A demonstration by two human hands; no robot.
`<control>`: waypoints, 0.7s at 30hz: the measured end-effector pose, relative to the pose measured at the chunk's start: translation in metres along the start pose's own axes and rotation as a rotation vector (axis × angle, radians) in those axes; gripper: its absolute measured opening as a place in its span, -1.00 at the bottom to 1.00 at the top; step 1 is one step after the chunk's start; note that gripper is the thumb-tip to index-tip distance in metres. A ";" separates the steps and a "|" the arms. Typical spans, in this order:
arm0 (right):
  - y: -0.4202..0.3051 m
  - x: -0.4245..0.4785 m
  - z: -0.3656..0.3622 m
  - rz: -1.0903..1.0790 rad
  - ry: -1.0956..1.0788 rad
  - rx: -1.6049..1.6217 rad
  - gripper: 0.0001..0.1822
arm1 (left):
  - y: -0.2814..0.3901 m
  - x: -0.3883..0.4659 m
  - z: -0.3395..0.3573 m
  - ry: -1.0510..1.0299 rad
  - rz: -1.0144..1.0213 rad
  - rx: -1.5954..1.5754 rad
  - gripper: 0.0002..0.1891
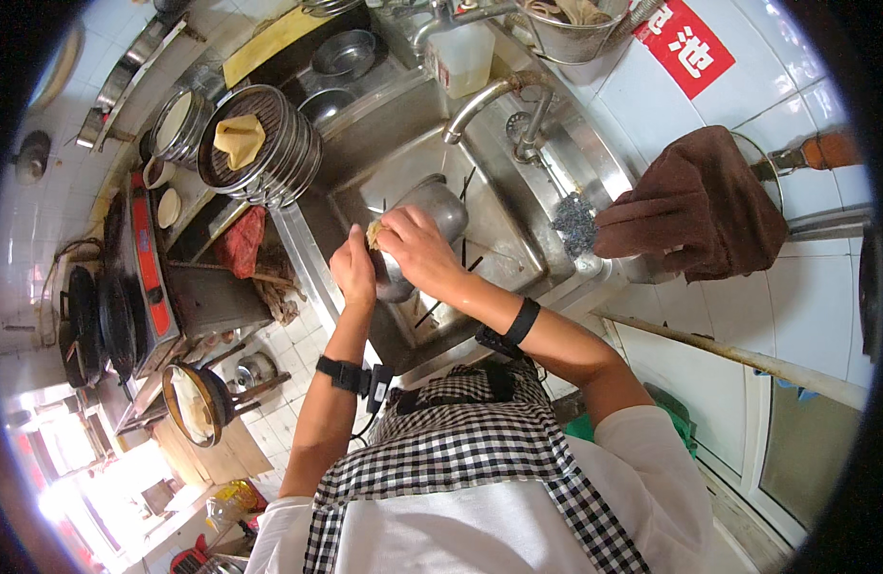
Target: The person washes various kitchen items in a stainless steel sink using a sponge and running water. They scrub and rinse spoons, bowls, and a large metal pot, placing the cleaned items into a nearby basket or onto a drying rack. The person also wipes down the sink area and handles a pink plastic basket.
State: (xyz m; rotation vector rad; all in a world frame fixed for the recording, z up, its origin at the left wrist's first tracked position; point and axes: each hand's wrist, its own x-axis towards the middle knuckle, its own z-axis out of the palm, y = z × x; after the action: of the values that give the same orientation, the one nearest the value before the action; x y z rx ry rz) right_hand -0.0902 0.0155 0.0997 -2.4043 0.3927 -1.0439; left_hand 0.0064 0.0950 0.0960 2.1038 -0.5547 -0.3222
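Over a stainless steel sink (510,208), my right hand (416,247) grips a small yellowish scrubber or cloth (374,234); its exact kind is unclear. My left hand (354,267) is up against a metal item (393,280) below the scrubber, its thumb raised and fingers curled; the far side of its grip is hidden. Behind my right hand a round metal pot or bowl (449,208) rests in the basin. Dark chopsticks (473,265) lie scattered on the basin floor. The curved faucet (477,107) reaches over the basin's far edge.
Stacked metal steamer trays (298,161) with a yellow cloth (239,141) stand left of the sink. A dark steel-wool-like scourer (576,224) lies on the right ledge, near a hanging brown towel (707,208). A plastic jug (461,59) stands behind the faucet. Woks (118,316) are at far left.
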 end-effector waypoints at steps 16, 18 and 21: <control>0.103 0.007 -0.056 0.520 -0.192 0.735 -0.88 | -0.026 0.002 -0.026 -0.463 -0.008 -0.380 -0.57; 0.088 0.011 -0.047 0.317 -0.267 0.558 -0.89 | -0.006 0.008 -0.022 -0.521 0.194 -0.105 -0.60; 0.045 0.014 -0.025 0.043 -0.152 0.235 -0.87 | 0.014 0.003 -0.002 -0.356 0.416 0.165 -0.62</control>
State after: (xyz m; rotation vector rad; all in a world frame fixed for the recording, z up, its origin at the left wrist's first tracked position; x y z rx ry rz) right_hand -0.1021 -0.0366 0.0983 -2.2356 0.2524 -0.8321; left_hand 0.0064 0.0876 0.1086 2.0319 -1.2439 -0.4223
